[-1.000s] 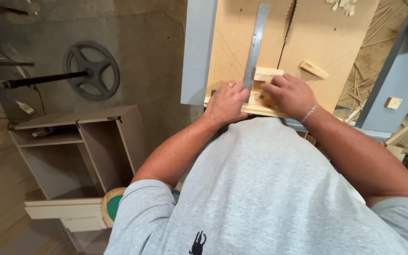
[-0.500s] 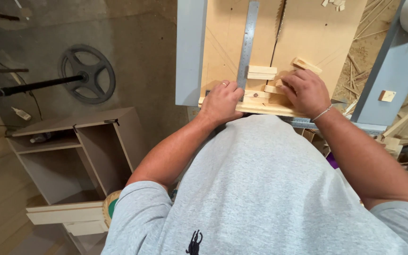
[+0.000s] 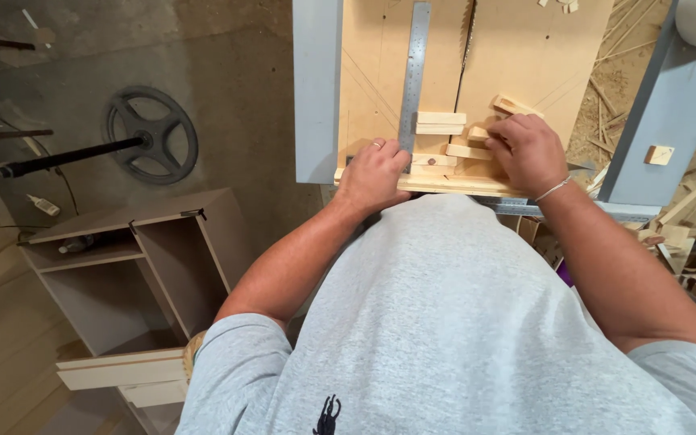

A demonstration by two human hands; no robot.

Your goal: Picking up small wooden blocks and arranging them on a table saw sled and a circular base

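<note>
I look down over my grey shirt at a plywood sled point(image 3: 372, 80) on a table saw. My left hand point(image 3: 374, 171) rests on the sled's near fence, beside a steel ruler point(image 3: 414, 72) that lies along the sled. My right hand point(image 3: 529, 149) presses on small pale wood blocks point(image 3: 467, 151) stacked against the fence. More short blocks point(image 3: 440, 122) lie just beyond my fingers, right of the ruler. A thin saw slot point(image 3: 466, 40) runs up the sled behind the blocks. A bracelet circles my right wrist.
A grey rail point(image 3: 316, 89) borders the sled on the left and a blue-grey beam point(image 3: 662, 121) slants on the right. An open cabinet point(image 3: 147, 266) lies on the floor at left near a black handwheel point(image 3: 151, 135). Wood offcuts point(image 3: 686, 234) litter the right side.
The view has tilted so the sled sits higher and larger. My right hand shifted right over the blocks, uncovering a stack of short pieces by the ruler. My left hand stayed on the fence.
</note>
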